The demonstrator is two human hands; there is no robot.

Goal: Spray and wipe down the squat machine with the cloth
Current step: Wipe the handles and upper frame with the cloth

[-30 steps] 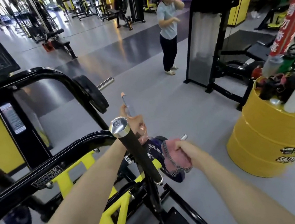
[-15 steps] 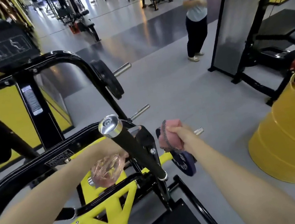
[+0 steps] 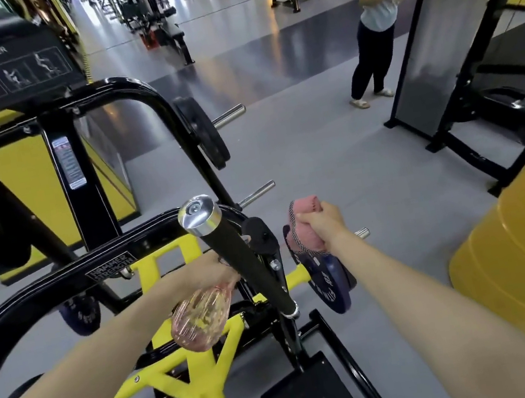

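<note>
**While one hand holds the bottle, the other grips the cloth**

As the person stands over the squat machine point(image 3: 109, 268), both arms reach forward above its black and yellow frame. The left hand point(image 3: 205, 270) is closed around the top of a pink see-through spray bottle point(image 3: 201, 316); the body of the bottle hangs below the hand, over the yellow struts point(image 3: 193, 377) of the machine. Part of this hand is hidden behind the black padded handle point(image 3: 242, 261), which rises tilted toward the camera and ends in a shiny metal cap point(image 3: 199, 214).

The right hand point(image 3: 320, 224) is a closed fist around the pink cloth point(image 3: 302, 207), which is bunched and shows a dark checked edge. The cloth is held just to the right of the handle, above a blue weight plate point(image 3: 328, 280) loaded on the side peg of the machine. Whether the cloth touches this plate, I cannot tell.

At the upper left, a black placard point(image 3: 7, 71) with the words "SQUAT TRAINER" stands on the curved frame, and a black weight plate point(image 3: 204, 132) hangs on a peg behind it. A yellow drum point(image 3: 524, 259) stands on the grey floor point(image 3: 334, 159) at the right. Further back, another person point(image 3: 377, 12) in a light shirt and dark trousers stands beside another black machine point(image 3: 436, 41).
</note>
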